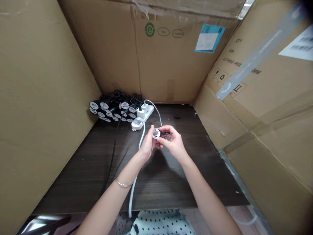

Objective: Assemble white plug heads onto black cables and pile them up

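The left hand [147,146] and right hand [173,144] keep a white-faced black cylinder [156,133] clamped firmly between their fingertips, close together above the table [80,182].

Both hands [147,147] [174,144] hide most of the round white fitting [156,133].

The right carton wall [244,58] is printed with "QTY" [239,40], "G.W." [231,50] and, further along, a partly legible line ending "465X" and "MM" [256,71]. On the far carton wall [105,49], a green round logo [150,29] and two ovals [170,31] are too small to read, as is the blue-edged sticker [209,38]. At far right is a white barcode label [297,45], also unreadable.
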Tool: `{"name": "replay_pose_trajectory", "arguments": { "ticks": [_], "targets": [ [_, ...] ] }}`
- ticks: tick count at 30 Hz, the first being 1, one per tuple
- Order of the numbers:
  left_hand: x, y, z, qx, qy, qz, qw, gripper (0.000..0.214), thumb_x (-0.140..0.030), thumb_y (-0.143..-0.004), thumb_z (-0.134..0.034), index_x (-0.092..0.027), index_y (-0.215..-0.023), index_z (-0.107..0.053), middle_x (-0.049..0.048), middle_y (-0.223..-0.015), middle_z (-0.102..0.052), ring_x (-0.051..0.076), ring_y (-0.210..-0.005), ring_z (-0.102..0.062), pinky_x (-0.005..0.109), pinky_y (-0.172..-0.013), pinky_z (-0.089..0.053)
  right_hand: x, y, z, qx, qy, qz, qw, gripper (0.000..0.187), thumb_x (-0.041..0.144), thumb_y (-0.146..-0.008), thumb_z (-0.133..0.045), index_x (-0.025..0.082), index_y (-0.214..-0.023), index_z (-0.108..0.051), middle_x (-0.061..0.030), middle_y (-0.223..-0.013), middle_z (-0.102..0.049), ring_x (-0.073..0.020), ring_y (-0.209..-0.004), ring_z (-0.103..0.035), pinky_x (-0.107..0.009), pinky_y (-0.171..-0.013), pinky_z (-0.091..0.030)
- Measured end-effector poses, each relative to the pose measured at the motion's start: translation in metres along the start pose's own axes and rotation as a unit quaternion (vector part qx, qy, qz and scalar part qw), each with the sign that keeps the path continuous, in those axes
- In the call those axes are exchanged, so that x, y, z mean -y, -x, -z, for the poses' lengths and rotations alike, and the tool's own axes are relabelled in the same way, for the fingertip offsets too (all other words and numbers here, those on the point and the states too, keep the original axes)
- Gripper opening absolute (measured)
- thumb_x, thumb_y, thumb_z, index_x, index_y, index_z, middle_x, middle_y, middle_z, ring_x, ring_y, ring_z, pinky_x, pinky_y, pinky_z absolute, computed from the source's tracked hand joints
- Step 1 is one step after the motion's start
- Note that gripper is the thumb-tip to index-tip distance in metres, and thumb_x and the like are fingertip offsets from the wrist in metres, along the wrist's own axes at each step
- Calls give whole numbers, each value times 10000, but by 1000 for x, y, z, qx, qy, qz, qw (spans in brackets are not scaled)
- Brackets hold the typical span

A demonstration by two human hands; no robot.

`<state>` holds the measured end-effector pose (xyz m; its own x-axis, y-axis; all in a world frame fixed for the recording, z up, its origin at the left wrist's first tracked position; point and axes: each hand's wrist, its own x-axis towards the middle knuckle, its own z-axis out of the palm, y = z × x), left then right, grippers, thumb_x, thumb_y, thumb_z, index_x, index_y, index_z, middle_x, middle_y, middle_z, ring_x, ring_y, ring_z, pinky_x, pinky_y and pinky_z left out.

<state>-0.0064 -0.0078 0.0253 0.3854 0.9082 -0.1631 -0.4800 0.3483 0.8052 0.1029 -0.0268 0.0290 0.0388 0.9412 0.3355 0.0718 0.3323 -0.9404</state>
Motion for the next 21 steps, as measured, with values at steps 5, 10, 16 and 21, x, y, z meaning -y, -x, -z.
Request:
{"name": "replay_pose_trajectory", "arguments": {
  "ticks": [5,10,16,21],
  "targets": [
    [2,-2,1,-15,-9,2,1000,391,-524,-742,-504,-133,-725,-502,-11,-531,-489,79,-408,-450,192,-389,-337,0,1,-1,-5,19,18,1000,256,146,-646,-646,188,-881,-555,-35,-935,-539,-142,-797,-542,-270,-699,-473],
    [4,0,1,-13,-21,-1,1000,421,-548,-739,-515,-127,-757,-504,-15,-540,-483,74,-425,-451,186,-403,-330,5,2,-2,-5,97,63,993,271,126,-669,-623,199,-922,-559,-30,-948,-508,-134,-759,-518,-269,-697,-450],
    [1,1,0,-21,-43,-9,999,460,-581,-733,-509,-123,-778,-505,-8,-559,-495,63,-429,-430,178,-401,-304,6,2,-3,-2,137,95,986,267,112,-693,-605,207,-940,-573,-43,-953,-506,-152,-776,-515,-282,-691,-455],
    [0,1,-1,-58,-91,-47,993,450,-576,-752,-485,-126,-748,-481,-31,-503,-436,62,-411,-412,171,-390,-299,8,3,-5,-2,138,106,985,271,105,-688,-612,201,-939,-581,-44,-954,-506,-144,-772,-517,-275,-678,-458]
  ]
}}
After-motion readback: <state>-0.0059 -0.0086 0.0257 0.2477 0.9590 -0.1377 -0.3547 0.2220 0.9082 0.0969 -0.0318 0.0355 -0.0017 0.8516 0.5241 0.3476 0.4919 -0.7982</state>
